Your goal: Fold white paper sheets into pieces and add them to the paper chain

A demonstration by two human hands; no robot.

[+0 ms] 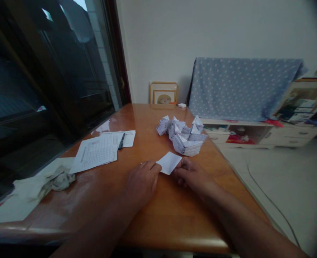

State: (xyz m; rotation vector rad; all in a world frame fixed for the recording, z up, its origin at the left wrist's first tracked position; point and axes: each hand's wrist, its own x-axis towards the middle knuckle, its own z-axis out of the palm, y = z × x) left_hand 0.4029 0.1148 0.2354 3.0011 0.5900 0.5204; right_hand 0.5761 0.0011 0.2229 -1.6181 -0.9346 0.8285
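A small plain white piece of paper [169,163] lies between my two hands, low over the wooden table [158,222]. At its left corner, my left hand [145,179] has its fingertips closed on the edge. My right hand [189,175] pinches the right side with thumb and curled fingers. Just beyond the paper sits a group of folded paper pieces [188,143], stacked into pointed, layered shapes, some with printed text showing. Parts of the sheet's edges are hidden under my fingers.
Printed sheets [96,152] lie on the left with a black pen [121,141] on them. Nearer me are a crumpled cloth-like thing [60,178] and pale sheets [15,206]. A framed picture [164,94] stands at the far end, with a small white box [181,105] beside it.
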